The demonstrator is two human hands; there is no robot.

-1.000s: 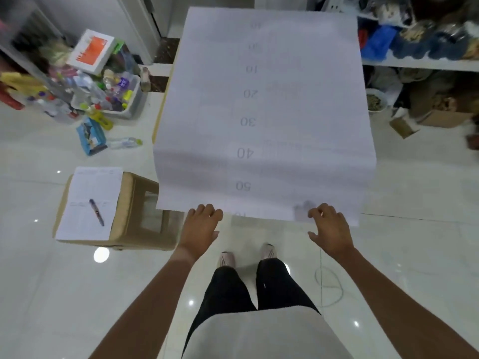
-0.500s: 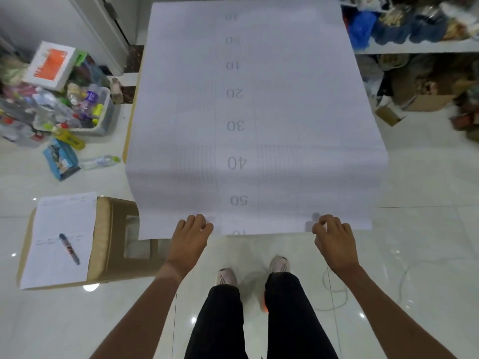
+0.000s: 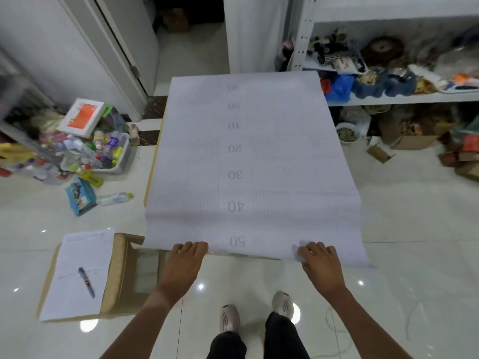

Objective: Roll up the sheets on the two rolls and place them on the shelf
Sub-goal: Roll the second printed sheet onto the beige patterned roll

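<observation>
Large white paper sheet with printed grey numbers, spread flat ahead — near edge pinched in curled fingers of left hand and right hand, beside cluttered white metal shelf.

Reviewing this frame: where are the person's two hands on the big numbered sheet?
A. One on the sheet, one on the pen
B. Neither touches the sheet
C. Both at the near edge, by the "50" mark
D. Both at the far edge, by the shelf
C: the left hand and right hand both grip the near edge of the sheet, one on each side of the printed "50".
</observation>
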